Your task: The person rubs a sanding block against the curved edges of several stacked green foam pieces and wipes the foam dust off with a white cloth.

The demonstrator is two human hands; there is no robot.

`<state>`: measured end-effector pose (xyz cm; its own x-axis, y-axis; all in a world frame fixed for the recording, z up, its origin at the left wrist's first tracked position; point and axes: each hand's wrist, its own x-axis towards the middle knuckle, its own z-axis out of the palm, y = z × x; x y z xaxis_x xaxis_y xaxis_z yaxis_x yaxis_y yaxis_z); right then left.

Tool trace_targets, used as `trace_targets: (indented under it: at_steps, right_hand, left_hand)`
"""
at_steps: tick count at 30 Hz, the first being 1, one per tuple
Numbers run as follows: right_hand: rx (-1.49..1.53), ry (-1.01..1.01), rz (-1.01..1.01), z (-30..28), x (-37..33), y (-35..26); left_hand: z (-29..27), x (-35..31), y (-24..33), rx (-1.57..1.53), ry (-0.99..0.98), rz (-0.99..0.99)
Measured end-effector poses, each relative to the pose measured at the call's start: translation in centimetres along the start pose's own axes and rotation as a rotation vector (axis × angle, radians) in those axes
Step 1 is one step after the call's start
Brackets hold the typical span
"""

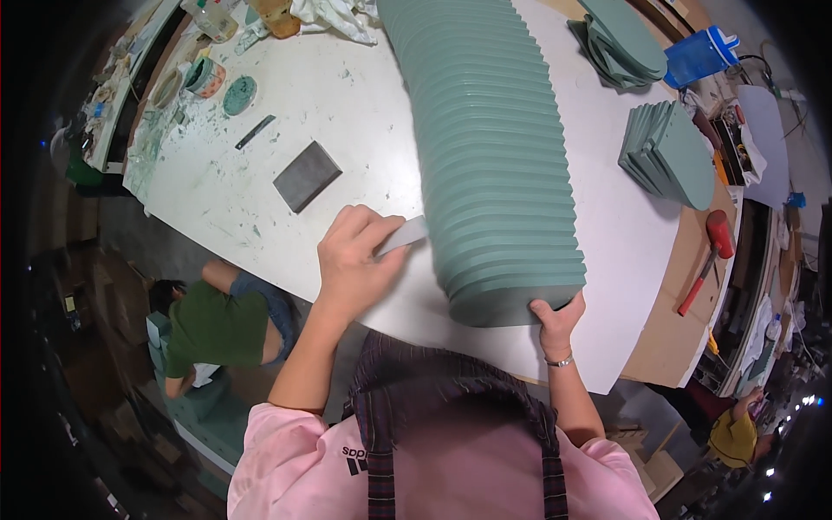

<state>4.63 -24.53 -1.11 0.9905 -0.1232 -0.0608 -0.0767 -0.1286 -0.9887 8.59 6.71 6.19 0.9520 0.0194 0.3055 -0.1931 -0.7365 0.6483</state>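
A long green ribbed piece (498,165), curved and made of many stacked ridges, lies across the white table (381,104) and runs away from me. My left hand (357,256) pinches a thin, flat grey strip (404,237) whose far end meets the ribbed piece's left side; its exact kind I cannot make out. My right hand (558,322) grips the near right corner of the ribbed piece, thumb on its flat end face and the other fingers hidden behind the side.
Left on the table are a dark grey block (308,177), a small black blade-like strip (256,132) and a tub of green paste (205,78). To the right lie stacked green pieces (667,156), a blue bottle (698,56) and a red mallet (718,234). Another person in green (217,321) bends at the left.
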Motion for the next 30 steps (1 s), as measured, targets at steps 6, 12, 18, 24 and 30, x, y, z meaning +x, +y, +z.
trace_targets:
  at_steps: [6, 12, 18, 24, 30]
  right_hand:
    - [0.005, 0.023, 0.008, 0.0, -0.1, -0.1]
    - [-0.020, 0.045, 0.019, 0.1, -0.1, -0.2]
    - [-0.003, 0.079, 0.067, 0.2, 0.0, -0.2]
    - [0.044, 0.135, 0.120, 0.5, 0.0, -0.6]
    - [0.062, 0.140, 0.176, 0.9, 0.2, -1.2]
  left_hand:
    - [-0.2, 4.5, -1.8, -0.280, 0.030, -0.205]
    - [1.7, 11.5, -4.5, -0.325, 0.133, -0.122]
    - [3.9, 14.6, -7.0, -0.262, 0.104, -0.072]
    - [2.7, 13.2, -9.9, -0.236, -0.024, -0.208]
    - [3.3, 16.7, -9.0, -0.259, 0.046, -0.023]
